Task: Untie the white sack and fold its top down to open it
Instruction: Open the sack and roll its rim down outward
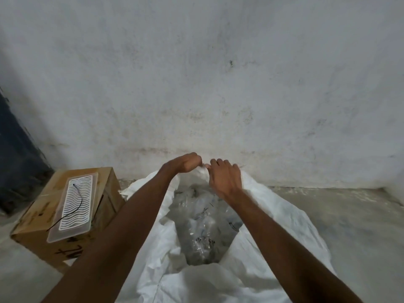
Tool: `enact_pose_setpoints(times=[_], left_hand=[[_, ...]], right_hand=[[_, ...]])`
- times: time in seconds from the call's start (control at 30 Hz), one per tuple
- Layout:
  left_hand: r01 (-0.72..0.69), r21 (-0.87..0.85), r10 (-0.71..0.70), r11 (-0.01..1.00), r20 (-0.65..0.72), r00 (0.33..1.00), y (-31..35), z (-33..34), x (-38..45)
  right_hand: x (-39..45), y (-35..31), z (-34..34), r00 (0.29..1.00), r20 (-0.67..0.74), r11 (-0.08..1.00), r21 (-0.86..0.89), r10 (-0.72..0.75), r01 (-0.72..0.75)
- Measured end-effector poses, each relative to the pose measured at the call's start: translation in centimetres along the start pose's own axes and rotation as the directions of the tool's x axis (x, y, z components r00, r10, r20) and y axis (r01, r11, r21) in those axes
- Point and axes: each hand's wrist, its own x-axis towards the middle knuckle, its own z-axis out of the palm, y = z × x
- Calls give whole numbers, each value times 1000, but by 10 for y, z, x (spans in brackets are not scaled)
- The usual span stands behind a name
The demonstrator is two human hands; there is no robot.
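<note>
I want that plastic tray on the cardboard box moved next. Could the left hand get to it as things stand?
Probably yes, once freed. The left hand now grips the white sack at its far rim. The plastic tray lies uncovered on the cardboard box, on the left arm's side, with nothing between.

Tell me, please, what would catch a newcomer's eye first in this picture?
Two bare arms reach forward, the left hand and right hand gripping the far edge of a white sack at bottom centre. Its mouth gapes open on clear plastic bags inside. To the left stands a cardboard box with a plastic tray on top.
</note>
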Motion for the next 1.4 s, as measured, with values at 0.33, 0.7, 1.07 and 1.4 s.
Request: enact_pose_setpoints(times=[0.33,0.7,1.07,1.4], left_hand=[[-270,395,401,878,-297,867,0,51,-12],[-3,154,5,988,-14,1000,-26,8,35],[-389,266,434,882,-136,891,46,79,38],[69,134,-70,989,1,998,48,75,91]], right_hand=[[75,42,-13,626,770,778,317,121,-541],[14,47,0,879,393,932,121,271,-342],[40,106,-39,573,785,786,191,238,-588],[-30,87,10,816,453,865,165,360,-473]])
